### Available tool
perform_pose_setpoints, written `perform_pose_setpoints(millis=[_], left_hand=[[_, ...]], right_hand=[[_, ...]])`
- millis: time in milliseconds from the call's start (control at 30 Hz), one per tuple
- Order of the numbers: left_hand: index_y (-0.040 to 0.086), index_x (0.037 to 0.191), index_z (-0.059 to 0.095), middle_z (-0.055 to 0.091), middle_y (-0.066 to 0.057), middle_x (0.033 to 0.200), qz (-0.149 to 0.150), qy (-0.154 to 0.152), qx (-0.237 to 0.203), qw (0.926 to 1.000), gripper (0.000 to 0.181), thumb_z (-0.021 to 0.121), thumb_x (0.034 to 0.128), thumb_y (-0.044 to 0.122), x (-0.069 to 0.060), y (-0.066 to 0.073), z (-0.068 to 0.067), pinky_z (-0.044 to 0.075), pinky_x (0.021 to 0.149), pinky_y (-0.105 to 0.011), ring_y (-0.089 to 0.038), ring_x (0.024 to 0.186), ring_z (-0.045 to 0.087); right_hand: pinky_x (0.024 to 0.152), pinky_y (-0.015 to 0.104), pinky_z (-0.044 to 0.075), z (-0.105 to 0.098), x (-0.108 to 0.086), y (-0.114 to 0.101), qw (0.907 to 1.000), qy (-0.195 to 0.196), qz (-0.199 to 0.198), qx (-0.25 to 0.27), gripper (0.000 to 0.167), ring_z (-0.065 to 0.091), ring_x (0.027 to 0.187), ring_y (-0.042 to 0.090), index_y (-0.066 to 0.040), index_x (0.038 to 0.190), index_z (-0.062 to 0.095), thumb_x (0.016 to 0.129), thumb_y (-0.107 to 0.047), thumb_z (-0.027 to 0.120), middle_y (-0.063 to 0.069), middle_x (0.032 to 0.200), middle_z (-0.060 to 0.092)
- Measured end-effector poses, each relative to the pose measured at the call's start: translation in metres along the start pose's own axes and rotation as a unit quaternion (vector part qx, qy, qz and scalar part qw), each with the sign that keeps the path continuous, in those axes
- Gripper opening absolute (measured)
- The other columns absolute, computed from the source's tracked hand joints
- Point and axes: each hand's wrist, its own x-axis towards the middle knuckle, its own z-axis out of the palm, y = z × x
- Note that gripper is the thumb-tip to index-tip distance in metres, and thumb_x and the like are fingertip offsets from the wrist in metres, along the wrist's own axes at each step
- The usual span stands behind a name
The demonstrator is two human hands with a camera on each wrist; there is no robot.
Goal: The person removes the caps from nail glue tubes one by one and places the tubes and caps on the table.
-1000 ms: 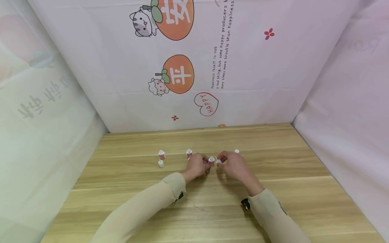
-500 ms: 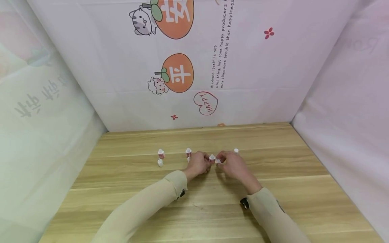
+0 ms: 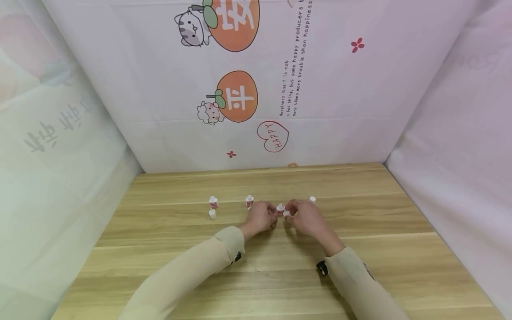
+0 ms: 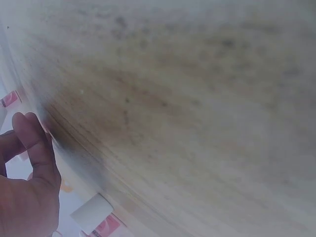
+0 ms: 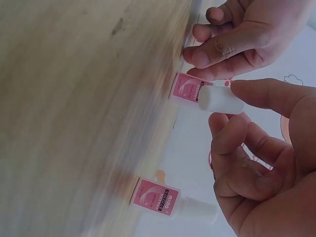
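A small white bottle with a pink label (image 3: 280, 210) (image 5: 187, 89) stands upright on the table between the two hands. My left hand (image 3: 261, 218) (image 4: 34, 173) (image 5: 242, 42) is just left of it, its fingers loosely bent; in the left wrist view the fingertips are apart from the bottle (image 4: 10, 99). My right hand (image 3: 310, 218) (image 5: 266, 163) pinches a white cap (image 3: 286, 214) (image 5: 220, 100) between thumb and fingers, close to the bottle's right side. In the right wrist view the cap hides the bottle's top.
Two similar bottles (image 3: 214, 202) (image 3: 250, 201) stand to the left, with a loose white cap (image 3: 212, 214) before the farther one. Another white top (image 3: 312, 199) shows behind my right hand; the right wrist view shows a capped bottle (image 5: 155, 197). Printed cloth walls surround the wooden table (image 3: 256, 275).
Half a second ago my left fingertips were at the bottle's lower front; they have drawn back to the left. The right hand still pinches the cap beside the bottle.
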Motion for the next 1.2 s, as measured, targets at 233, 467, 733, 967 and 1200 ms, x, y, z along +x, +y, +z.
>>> perform_pose_setpoints(millis=[233,467,733,967,1200], left_hand=[[-0.003,0.111,0.066,0.072,-0.009,0.081,-0.003,-0.009,-0.025,0.9996,0.026,0.07,0.0852,-0.002,-0.01,-0.003,-0.005,0.054,0.053,-0.021,-0.011,0.054,0.062],[-0.004,0.109,0.066,0.071,-0.007,0.076,-0.018,-0.033,-0.068,0.9969,0.024,0.071,0.0857,-0.002,-0.021,-0.008,-0.012,0.055,0.051,-0.022,-0.015,0.057,0.065],[-0.001,0.104,0.068,0.071,-0.006,0.078,0.007,-0.037,-0.038,0.9986,0.017,0.067,0.088,0.0,-0.033,-0.016,-0.024,0.055,0.051,-0.023,-0.011,0.056,0.064],[0.002,0.101,0.07,0.07,-0.004,0.079,0.008,-0.031,-0.023,0.9992,0.013,0.068,0.0877,0.003,-0.042,-0.024,-0.034,0.054,0.053,-0.023,-0.011,0.059,0.065],[0.004,0.096,0.07,0.07,-0.003,0.078,0.006,-0.031,-0.021,0.9993,0.009,0.071,0.0871,0.004,-0.045,-0.031,-0.039,0.054,0.051,-0.022,-0.012,0.059,0.065]], right_hand=[[0.076,0.037,0.053,0.004,0.002,0.001,0.9999,-0.012,0.005,0.001,0.018,0.065,0.086,0.019,-0.011,0.102,0.07,0.085,-0.014,0.074,0.003,0.092,0.072],[0.075,0.036,0.053,0.005,0.003,0.001,0.9998,-0.02,0.006,-0.002,0.018,0.066,0.085,0.018,-0.012,0.1,0.069,0.083,-0.014,0.075,0.002,0.092,0.072],[0.071,0.033,0.051,0.008,0.006,0.001,0.9998,-0.019,0.008,-0.002,0.017,0.064,0.081,0.014,-0.015,0.097,0.069,0.081,-0.014,0.076,-0.001,0.089,0.072],[0.069,0.032,0.05,0.01,0.007,-0.001,0.9995,-0.03,0.013,0.002,0.016,0.062,0.078,0.013,-0.015,0.096,0.07,0.082,-0.015,0.078,-0.002,0.088,0.071],[0.068,0.03,0.048,0.011,0.007,-0.001,0.999,-0.037,0.02,0.011,0.018,0.061,0.078,0.013,-0.014,0.098,0.07,0.082,-0.014,0.078,-0.002,0.088,0.071]])
